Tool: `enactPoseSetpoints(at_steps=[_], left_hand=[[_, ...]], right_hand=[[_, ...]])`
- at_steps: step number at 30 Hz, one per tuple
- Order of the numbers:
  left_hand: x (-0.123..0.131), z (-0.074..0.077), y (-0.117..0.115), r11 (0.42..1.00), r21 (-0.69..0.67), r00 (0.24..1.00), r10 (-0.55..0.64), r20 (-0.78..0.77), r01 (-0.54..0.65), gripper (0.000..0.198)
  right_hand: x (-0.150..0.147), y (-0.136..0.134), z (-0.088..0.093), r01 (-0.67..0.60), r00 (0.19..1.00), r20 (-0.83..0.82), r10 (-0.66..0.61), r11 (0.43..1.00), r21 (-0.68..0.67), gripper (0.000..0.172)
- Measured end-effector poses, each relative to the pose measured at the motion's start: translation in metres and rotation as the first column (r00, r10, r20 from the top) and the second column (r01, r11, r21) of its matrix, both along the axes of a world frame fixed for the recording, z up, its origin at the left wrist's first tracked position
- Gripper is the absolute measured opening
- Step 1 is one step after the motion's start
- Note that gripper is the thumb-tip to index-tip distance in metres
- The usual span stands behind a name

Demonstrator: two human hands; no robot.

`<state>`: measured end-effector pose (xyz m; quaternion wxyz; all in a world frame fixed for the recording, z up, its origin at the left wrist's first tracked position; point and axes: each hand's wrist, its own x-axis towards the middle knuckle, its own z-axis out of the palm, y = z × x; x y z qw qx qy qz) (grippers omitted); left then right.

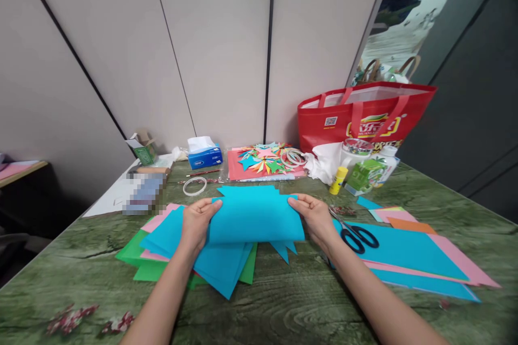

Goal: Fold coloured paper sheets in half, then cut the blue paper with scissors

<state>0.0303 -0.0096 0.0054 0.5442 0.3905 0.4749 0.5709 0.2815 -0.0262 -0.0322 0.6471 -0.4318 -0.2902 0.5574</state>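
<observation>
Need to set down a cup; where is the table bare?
Bare table shows nearer you than the held blue sheet, between left paper pile and right paper pile, and outside the left pile. It's crowded along the back, from tissue box to red bag.

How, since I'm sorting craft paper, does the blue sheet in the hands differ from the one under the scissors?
The held sheet is pinched by the left hand and right hand; the lying sheet rests on pink paper.
The held sheet looks gently curved, the lying sheet flat.
Scissors rest on the lying sheet, none on the held sheet.
Both are blue.
</observation>
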Motion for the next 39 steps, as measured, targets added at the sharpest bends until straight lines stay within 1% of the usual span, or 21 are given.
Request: enactPoseSetpoints(at_steps=[5,10,17,19,21,23,24,25,27,29,31,32,34,35,36,37,39], left_hand=[[-0.001,-0.002,0.003,0.999,0.014,0.999,0.033,0.028,-0.034,0.037],[-0.001,-0.005,0.004,0.999,0.017,0.999,0.04,0.031,-0.041,0.039],[0.0,0.0,0.003,0.998,0.033,0.999,0.05,0.008,-0.05,0.036],[-0.001,0.003,0.001,0.997,0.046,0.997,0.065,-0.03,-0.063,0.034],[-0.002,0.007,-0.001,0.989,0.096,0.982,0.124,-0.141,-0.111,0.031],[-0.004,0.012,-0.003,0.975,0.165,0.937,0.191,-0.293,-0.147,0.027],[-0.006,0.015,-0.005,0.973,0.183,0.911,0.197,-0.362,-0.137,0.027],[-0.008,0.019,-0.006,0.977,0.184,0.893,0.177,-0.415,-0.107,0.027],[-0.013,0.024,-0.01,0.988,0.15,0.862,0.095,-0.498,-0.022,0.028],[-0.02,0.026,-0.012,0.993,0.091,0.815,-0.007,-0.579,0.074,0.028],[-0.027,0.022,-0.015,0.986,0.037,0.734,-0.098,-0.672,0.164,0.026],[-0.03,0.019,-0.016,0.979,0.012,0.672,-0.132,-0.729,0.206,0.025],[-0.034,0.009,-0.018,0.966,-0.017,0.531,-0.157,-0.833,0.257,0.02],[-0.035,0.004,-0.02,0.963,-0.028,0.462,-0.155,-0.873,0.269,0.017],[-0.035,-0.001,-0.022,0.961,-0.037,0.419,-0.154,-0.895,0.274,0.015],[-0.035,-0.005,-0.024,0.961,-0.042,0.394,-0.152,-0.907,0.274,0.012],[-0.032,-0.01,-0.03,0.959,-0.042,0.357,-0.144,-0.923,0.28,0.01]], right_hand=[[0.0,-0.002,0.004,0.024,0.999,0.028,-0.025,1.0,0.018,0.036],[0.001,-0.002,0.005,0.033,0.998,0.054,-0.034,0.999,0.015,0.037],[0.002,-0.003,0.011,0.023,0.996,0.081,-0.026,0.999,0.039,0.036],[0.002,-0.004,0.012,0.014,0.995,0.097,-0.018,0.999,0.041,0.036],[0.002,-0.004,0.012,-0.002,0.992,0.13,-0.003,0.999,0.035,0.037],[0.003,-0.004,0.013,-0.017,0.982,0.189,0.012,0.999,0.029,0.037],[0.004,-0.004,0.013,-0.027,0.974,0.224,0.021,0.999,0.021,0.038],[0.005,-0.004,0.013,-0.038,0.965,0.26,0.034,0.999,0.01,0.038],[0.007,-0.004,0.014,-0.071,0.941,0.331,0.076,0.997,-0.026,0.037],[0.008,-0.007,0.014,-0.125,0.91,0.389,0.142,0.99,-0.069,0.037],[0.008,-0.011,0.01,-0.188,0.87,0.441,0.22,0.975,-0.117,0.036],[0.007,-0.013,0.007,-0.217,0.844,0.469,0.26,0.965,-0.144,0.036],[0.005,-0.018,-0.001,-0.26,0.774,0.545,0.322,0.947,-0.19,0.032],[0.004,-0.02,-0.005,-0.262,0.729,0.601,0.329,0.944,-0.199,0.029],[0.002,-0.022,-0.009,-0.253,0.673,0.669,0.316,0.948,-0.194,0.025],[0.0,-0.024,-0.012,-0.231,0.604,0.746,0.281,0.957,-0.174,0.021],[-0.004,-0.028,-0.016,-0.178,0.423,0.887,0.182,0.977,-0.116,0.014]])
